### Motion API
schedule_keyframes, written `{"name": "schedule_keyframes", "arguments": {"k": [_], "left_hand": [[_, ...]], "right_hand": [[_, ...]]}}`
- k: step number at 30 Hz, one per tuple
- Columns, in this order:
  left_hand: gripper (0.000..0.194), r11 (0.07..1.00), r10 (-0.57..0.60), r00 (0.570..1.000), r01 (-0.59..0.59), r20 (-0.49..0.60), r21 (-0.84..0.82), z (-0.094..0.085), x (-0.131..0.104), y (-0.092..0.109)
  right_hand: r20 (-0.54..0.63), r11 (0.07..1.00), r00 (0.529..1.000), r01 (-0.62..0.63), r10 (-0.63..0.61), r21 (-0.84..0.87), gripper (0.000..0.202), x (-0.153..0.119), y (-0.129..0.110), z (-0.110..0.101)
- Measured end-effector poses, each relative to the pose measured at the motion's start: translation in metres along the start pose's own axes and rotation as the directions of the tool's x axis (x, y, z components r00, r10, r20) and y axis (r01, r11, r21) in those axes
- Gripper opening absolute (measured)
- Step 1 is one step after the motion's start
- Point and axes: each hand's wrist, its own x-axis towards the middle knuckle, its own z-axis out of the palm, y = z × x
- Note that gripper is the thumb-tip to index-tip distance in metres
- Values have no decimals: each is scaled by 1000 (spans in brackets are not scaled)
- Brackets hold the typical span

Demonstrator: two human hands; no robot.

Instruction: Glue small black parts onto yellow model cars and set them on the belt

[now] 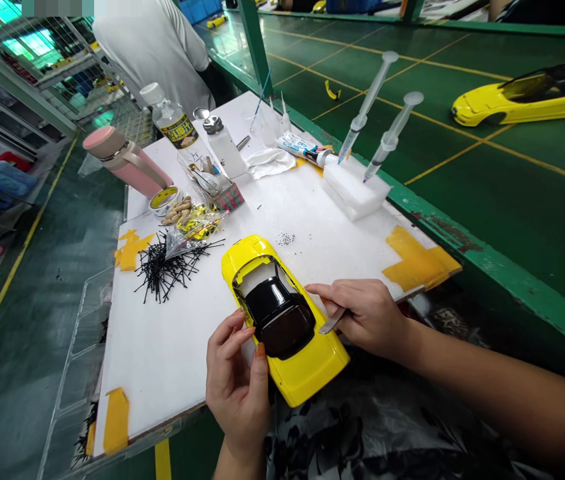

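A yellow model car body [308,370] with a black roof and dark rear window lies tilted at the table's near edge. Along its left side, my left hand [237,380] grips it, the thumb near the rear window and fingertips at the side frame. My right hand [367,313] is closed around a flat grey metal tool [333,321], perhaps tweezers; most of it is hidden in the palm. The right index finger stretches to the car's right side, by the window opening. Past the car's front lie tiny black specks [287,238] on the white tabletop [172,360].
Thin black sprigs [162,267], a bag of yellow parts [197,223], a tape roll [164,198] and a pink flask [125,160] stand left. Behind are bottles [225,150]; two syringes [390,137] stick in a foam block [355,190]. Another yellow car [517,103] sits on a green surface.
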Motion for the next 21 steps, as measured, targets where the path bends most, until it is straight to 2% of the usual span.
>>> {"name": "schedule_keyframes", "arguments": {"k": [21], "left_hand": [[25, 1000, -7, 1000, 7, -1, 11, 0, 0, -1]], "right_hand": [[-9, 1000, 1000, -9, 9, 0, 34, 1, 1, -1]]}}
